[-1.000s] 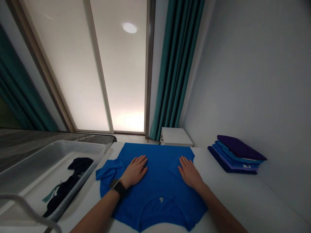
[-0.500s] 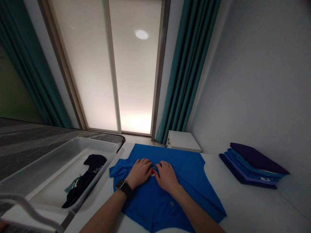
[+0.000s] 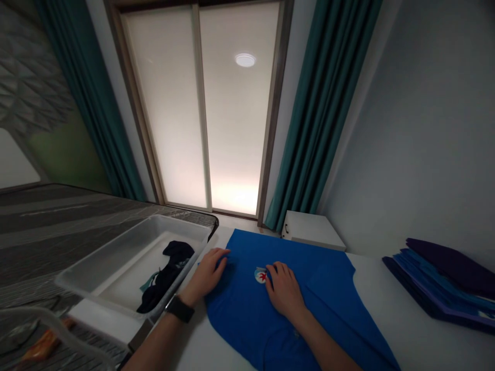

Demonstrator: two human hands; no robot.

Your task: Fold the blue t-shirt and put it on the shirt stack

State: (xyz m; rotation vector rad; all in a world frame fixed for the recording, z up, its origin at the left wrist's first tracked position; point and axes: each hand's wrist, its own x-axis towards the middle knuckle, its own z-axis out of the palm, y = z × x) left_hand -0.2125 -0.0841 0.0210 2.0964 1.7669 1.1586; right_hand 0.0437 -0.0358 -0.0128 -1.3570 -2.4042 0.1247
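Note:
A blue T-shirt (image 3: 247, 314) lies spread on the white table, with a round white badge with a red star-like shape (image 3: 260, 275) showing on it. My left hand (image 3: 209, 273), wearing a dark watch on its wrist, is over the shirt's left edge by the sleeve, thumb apart from the fingers. Most of that sleeve is hidden under the hand. Resting on the cloth just right of the badge is my right hand (image 3: 285, 288), its fingers slightly bent and apart.
Left of the table stands a translucent plastic bin (image 3: 104, 257) with dark clothing (image 3: 166, 273) inside. A stack of folded purple and blue garments (image 3: 444, 278) sits on the right. Behind the table is a white cabinet (image 3: 313, 226). A pale curved bar (image 3: 58, 324) crosses the lower left.
My left hand has moved from the badge out to the shirt's left edge. The right hand stays near the badge, which is now more exposed. The camera view has turned left.

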